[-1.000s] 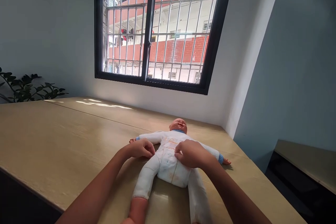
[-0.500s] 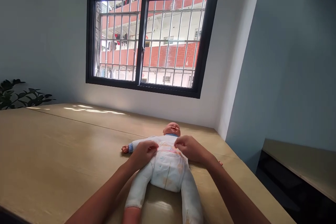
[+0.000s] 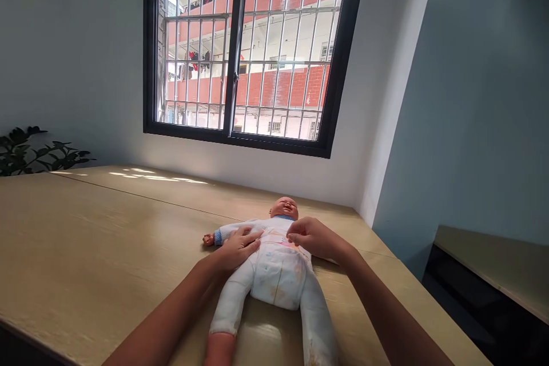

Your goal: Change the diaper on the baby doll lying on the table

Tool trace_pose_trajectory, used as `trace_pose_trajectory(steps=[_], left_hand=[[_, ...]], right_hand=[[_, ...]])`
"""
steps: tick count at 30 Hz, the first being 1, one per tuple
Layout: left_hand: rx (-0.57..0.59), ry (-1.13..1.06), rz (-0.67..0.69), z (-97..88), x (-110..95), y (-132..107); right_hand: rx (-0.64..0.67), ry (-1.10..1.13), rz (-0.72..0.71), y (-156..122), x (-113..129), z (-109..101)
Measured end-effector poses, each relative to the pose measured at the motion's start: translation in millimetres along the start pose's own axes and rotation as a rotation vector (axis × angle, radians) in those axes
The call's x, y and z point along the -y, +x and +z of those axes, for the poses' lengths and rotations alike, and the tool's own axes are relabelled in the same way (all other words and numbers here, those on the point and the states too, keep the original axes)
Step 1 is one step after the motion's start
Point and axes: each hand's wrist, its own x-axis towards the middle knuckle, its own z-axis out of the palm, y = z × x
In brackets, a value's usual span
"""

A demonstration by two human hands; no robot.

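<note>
A baby doll [image 3: 285, 207] lies on its back on the table, head away from me, in a white top with blue cuffs and collar. Around its hips is a white diaper [image 3: 278, 277] with faint coloured prints and a pinkish waistband. My left hand [image 3: 241, 247] rests open on the doll's side at the waist, fingers stretched toward the belly. With thumb and forefinger together, my right hand [image 3: 311, 238] pinches at the diaper's upper edge on the other side; the pinched bit is mostly hidden by the fingers.
The wooden table [image 3: 107, 251] reaches to the wall below a barred window [image 3: 240, 63]. A leafy plant [image 3: 38, 151] stands beyond its far left edge. Right of the table is a lower dark unit with a wood-coloured top [image 3: 493, 263].
My left hand has gone from a pinch at the diaper's edge to open, fingers spread on the doll's side. The right hand stays pinched at the waist. The view has shifted slightly.
</note>
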Motion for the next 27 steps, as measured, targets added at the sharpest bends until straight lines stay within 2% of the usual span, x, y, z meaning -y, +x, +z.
trace_pose_trajectory(steps=[3,7,9,13,17,21,25,27], left_hand=[[0.0,0.028,-0.07,2.6,-1.0,4.4],[-0.176,-0.01,-0.024,0.4,-5.9,11.4],[-0.228,-0.046,-0.034,-2.4,-6.7,12.6],[-0.111,-0.14,0.038,-3.2,-6.7,9.4],[-0.088,-0.219,0.16,-0.5,-10.3,4.4],[-0.024,-0.272,0.205,-2.0,-13.4,2.3],[-0.13,-0.281,0.168,-2.5,-16.8,2.0],[-0.127,-0.326,0.162,-2.2,-21.7,0.7]], right_hand=[[0.006,0.021,0.001,2.5,1.5,-1.9],[-0.035,0.066,-0.004,5.9,-3.4,-2.8],[-0.057,0.099,0.012,6.3,-8.4,-3.9],[-0.059,0.134,0.027,5.1,-14.2,-5.5],[-0.037,0.108,0.026,4.8,-11.8,-4.6],[-0.022,0.066,0.097,5.6,-14.6,-6.3],[0.006,0.035,0.199,4.4,-26.6,-11.2],[0.061,0.043,0.225,3.0,-31.5,-10.6]])
